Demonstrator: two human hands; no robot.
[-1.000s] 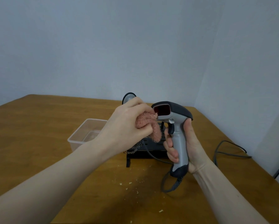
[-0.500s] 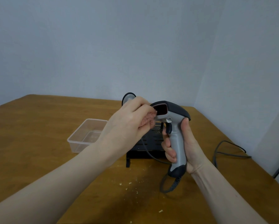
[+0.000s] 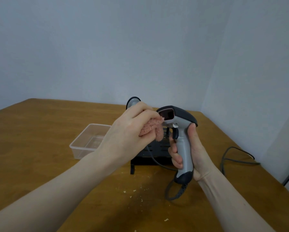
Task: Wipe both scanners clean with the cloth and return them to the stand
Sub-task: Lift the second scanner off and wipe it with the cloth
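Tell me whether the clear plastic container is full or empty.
Empty: the clear container shows only its bare bottom, though the left hand hides its right end.

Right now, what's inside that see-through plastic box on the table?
Nothing shows inside the clear plastic box; you can see its bare bottom through the walls. Its right end is covered by the left hand holding the pink cloth, so that corner cannot be checked.

No legible text, label, brand, number or sign on anything in view.

Matt grey plastic scanner (image 3: 182, 141) – nubbly pink cloth (image 3: 151, 129) – clear plastic tub (image 3: 88, 141), smooth wooden table (image 3: 40, 148)
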